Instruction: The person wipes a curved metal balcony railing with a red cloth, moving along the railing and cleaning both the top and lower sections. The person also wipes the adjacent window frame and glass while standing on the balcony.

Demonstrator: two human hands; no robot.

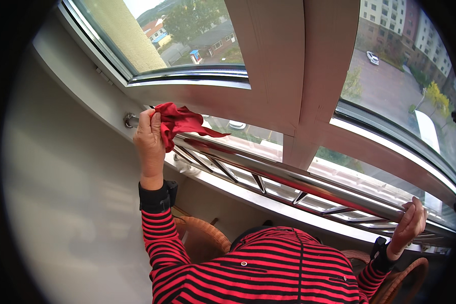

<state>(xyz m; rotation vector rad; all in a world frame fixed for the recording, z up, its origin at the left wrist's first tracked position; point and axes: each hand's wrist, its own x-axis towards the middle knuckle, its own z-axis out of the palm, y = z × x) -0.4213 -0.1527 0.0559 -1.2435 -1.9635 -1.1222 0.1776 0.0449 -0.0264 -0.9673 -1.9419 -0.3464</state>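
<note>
My left hand (150, 133) is closed on a red cloth (177, 123) near the left end of a shiny metal railing (289, 175). The cloth drapes over the top rail, and one pointed corner trails to the right along it. At the railing's right end, my right hand (411, 222) is wrapped round the top rail, its fingertips on the far side. Below the top rail run slanted metal bars (259, 182). Both my wrists carry black bands, and my sleeves are striped red and black.
Behind the railing stand window frames (276, 61) with glass panes, buildings and a car park beyond. A round metal mount (130, 120) fixes the rail to the left wall (76, 167). Under my arms are a wicker chair (200, 238) and a second wicker piece (405, 281).
</note>
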